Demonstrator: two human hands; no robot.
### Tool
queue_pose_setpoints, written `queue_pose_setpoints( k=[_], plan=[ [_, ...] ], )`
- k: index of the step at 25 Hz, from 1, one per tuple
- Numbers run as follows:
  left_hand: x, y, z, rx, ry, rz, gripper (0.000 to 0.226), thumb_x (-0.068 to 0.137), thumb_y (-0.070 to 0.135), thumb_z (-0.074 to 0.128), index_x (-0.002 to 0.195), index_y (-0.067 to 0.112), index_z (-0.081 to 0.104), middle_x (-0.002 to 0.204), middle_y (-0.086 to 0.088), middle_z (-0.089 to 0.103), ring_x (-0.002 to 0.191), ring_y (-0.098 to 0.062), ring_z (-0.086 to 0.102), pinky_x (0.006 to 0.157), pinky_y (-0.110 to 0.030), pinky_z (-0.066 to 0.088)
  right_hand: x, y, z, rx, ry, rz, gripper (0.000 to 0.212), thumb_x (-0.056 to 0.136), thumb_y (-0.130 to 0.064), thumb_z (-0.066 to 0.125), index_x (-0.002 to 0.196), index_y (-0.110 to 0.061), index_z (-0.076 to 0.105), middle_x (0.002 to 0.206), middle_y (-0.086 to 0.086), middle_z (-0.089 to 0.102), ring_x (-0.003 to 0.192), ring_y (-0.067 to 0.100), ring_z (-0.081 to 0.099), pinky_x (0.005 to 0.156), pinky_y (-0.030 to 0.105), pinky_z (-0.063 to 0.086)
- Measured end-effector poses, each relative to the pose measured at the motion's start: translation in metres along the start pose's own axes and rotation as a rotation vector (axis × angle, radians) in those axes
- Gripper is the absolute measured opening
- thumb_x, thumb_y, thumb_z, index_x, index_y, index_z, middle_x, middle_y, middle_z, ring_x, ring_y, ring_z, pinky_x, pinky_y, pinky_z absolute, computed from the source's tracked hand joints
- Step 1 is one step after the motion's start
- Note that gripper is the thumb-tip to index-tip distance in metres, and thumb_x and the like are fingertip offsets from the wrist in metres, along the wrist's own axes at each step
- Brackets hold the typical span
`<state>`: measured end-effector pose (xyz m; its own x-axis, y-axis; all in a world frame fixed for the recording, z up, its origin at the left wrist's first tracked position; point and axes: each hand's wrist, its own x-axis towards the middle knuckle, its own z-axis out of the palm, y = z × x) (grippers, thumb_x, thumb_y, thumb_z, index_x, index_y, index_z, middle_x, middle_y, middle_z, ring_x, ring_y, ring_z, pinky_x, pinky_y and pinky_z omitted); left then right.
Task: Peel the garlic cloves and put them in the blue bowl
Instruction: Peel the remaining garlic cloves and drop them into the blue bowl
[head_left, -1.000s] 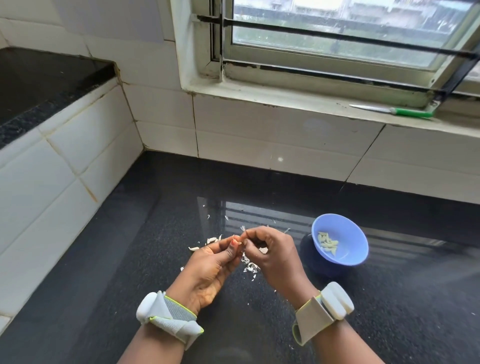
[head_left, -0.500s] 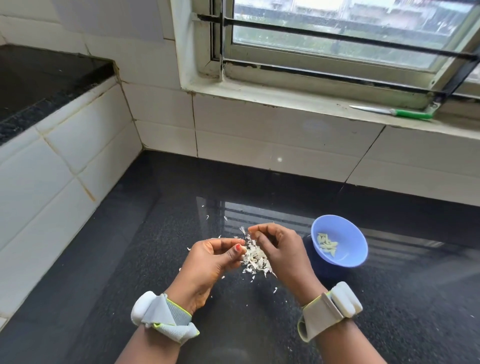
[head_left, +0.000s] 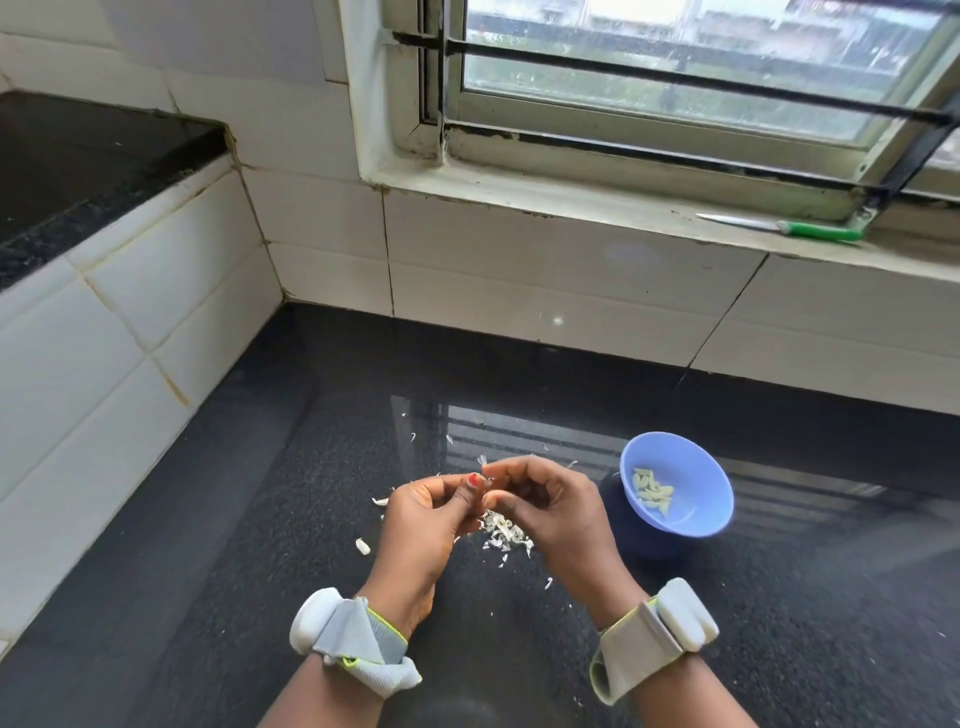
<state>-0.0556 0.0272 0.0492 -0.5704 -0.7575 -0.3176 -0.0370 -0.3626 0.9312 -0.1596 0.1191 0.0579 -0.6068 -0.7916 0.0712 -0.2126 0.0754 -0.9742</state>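
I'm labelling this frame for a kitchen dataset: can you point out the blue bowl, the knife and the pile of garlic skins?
blue bowl (head_left: 698, 470): head view, bare inner wall.
knife (head_left: 818, 230): head view, green handle, on the window sill.
pile of garlic skins (head_left: 503, 534): head view, middle of the heap between the hands.

The left hand (head_left: 423, 525) and right hand (head_left: 550, 512) meet fingertip to fingertip above the worktop (head_left: 260, 519), near its front. Under and between them lies a heap of peels (head_left: 504, 535), with loose scraps scattered left and behind. The bowl (head_left: 696, 519) stands on the worktop just right of the right hand, peeled cloves (head_left: 652, 491) inside it. Behind, on the window sill (head_left: 571, 208) at far right, lies a knife (head_left: 784, 227).
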Motion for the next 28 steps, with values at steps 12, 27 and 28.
queue_pose_setpoints(
  k=[12, 27, 28],
  plan=[
    [-0.003, -0.006, 0.012, 0.286, 0.089, 0.157, 0.015, 0.088, 0.013, 0.065, 0.077, 0.011, 0.074, 0.063, 0.005, 0.068, 0.056, 0.001, 0.054, 0.058, -0.021, 0.046, -0.001, 0.008, 0.01, 0.062, 0.163, 0.053, 0.011, 0.077, -0.004, 0.079, 0.074, -0.014, 0.074, 0.072, 0.004, 0.073, 0.072, 0.021, 0.07, 0.07, 0.035, 0.058],
    [-0.009, 0.011, 0.008, 0.303, -0.005, 0.199, 0.005, 0.083, 0.019, 0.07, 0.082, 0.019, 0.075, 0.071, 0.003, 0.073, 0.064, -0.003, 0.065, 0.056, -0.017, 0.048, 0.004, 0.012, 0.003, 0.162, 0.219, 0.118, 0.016, 0.078, 0.002, 0.076, 0.078, -0.015, 0.076, 0.077, 0.006, 0.075, 0.073, 0.015, 0.069, 0.069, 0.026, 0.054],
    [-0.008, 0.011, 0.008, 0.332, 0.009, 0.217, 0.004, 0.082, 0.019, 0.071, 0.08, 0.02, 0.075, 0.07, 0.004, 0.073, 0.062, -0.002, 0.064, 0.056, -0.016, 0.048, 0.004, 0.012, 0.004, 0.159, 0.214, 0.111, 0.018, 0.077, 0.002, 0.076, 0.076, -0.016, 0.075, 0.077, 0.006, 0.074, 0.073, 0.014, 0.069, 0.068, 0.025, 0.053]
  ],
)
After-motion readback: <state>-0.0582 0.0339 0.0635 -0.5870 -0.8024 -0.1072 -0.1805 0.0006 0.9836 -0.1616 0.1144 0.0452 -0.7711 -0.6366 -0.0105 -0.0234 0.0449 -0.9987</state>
